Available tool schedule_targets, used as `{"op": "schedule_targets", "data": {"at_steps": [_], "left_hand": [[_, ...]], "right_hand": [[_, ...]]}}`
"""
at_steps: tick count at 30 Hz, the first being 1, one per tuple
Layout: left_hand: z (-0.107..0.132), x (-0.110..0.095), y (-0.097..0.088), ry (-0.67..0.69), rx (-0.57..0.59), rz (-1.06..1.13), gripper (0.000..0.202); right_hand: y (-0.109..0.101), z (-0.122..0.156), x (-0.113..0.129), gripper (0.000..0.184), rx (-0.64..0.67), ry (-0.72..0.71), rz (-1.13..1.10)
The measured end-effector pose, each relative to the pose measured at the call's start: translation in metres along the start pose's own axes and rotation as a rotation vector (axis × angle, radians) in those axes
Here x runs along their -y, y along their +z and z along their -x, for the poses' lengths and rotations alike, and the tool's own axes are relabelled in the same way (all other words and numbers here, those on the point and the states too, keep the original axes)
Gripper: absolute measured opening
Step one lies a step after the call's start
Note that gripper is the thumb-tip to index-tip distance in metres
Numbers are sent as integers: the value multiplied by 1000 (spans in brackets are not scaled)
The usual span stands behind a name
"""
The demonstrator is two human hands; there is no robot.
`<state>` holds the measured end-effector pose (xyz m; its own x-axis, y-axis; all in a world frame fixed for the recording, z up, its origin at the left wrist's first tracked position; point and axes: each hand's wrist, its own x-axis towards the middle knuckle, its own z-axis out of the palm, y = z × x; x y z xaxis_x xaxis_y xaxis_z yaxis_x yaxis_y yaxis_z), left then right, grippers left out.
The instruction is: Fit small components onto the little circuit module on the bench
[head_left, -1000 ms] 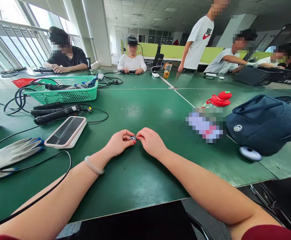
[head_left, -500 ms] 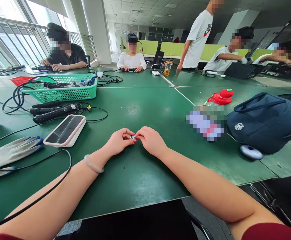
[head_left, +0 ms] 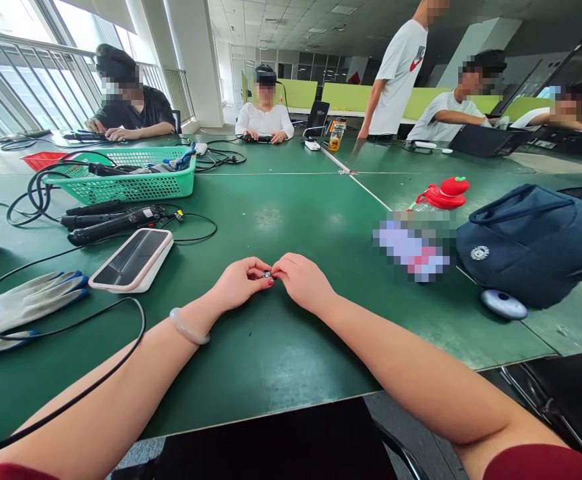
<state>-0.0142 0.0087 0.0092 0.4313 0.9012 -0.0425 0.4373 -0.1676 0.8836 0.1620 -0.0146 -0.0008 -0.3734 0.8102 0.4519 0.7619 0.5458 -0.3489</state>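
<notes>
Close together over the middle of the green table (head_left: 291,353), my two hands meet at a small black-and-white patterned piece (head_left: 267,274). My left hand (head_left: 241,283) pinches it between thumb and fingers from the left. Curled in from the other side, my right hand (head_left: 303,280) has its fingertips at the piece's right edge. The piece is too small and too covered by fingers to tell its kind. A pale bangle (head_left: 189,327) circles my left wrist.
Left of my hands lie a phone (head_left: 133,260), white-and-blue gloves (head_left: 25,303), a black cable and black handheld tools (head_left: 113,220) before a green basket (head_left: 125,193). To the right are a red-lidded bottle (head_left: 441,193), a dark blue bag (head_left: 535,240) and an oval object (head_left: 503,305). Several people are across the table.
My hands stay together at the small piece, with barely any finger movement. At the far right, a seated person's hands have lowered behind a black case.
</notes>
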Motion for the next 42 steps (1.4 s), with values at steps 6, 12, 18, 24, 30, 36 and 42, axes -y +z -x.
{"op": "schedule_targets", "data": {"at_steps": [6,12,18,24,30,36,42], "left_hand": [[0,0,-1,5,-52,76,33],[1,-4,-2,-22,-48,149,39],[2,-4,-3,-110,13,380,52],[2,-1,-2,-135,146,558,45],[-2,0,-17,-55,22,319,39],[-6,15,-63,-96,-395,-807,36],[-7,32,-85,-142,-431,-1013,37]], "right_hand": [[-6,1,2,16,-33,3,-29],[-7,1,3,19,-35,64,18],[-4,2,5,24,-2,41,116],[-2,1,10,27,35,-39,215],[-3,-1,5,24,-4,-41,134],[-11,-1,-4,19,-13,205,-133],[-14,-2,-16,31,-73,299,-243]]}}
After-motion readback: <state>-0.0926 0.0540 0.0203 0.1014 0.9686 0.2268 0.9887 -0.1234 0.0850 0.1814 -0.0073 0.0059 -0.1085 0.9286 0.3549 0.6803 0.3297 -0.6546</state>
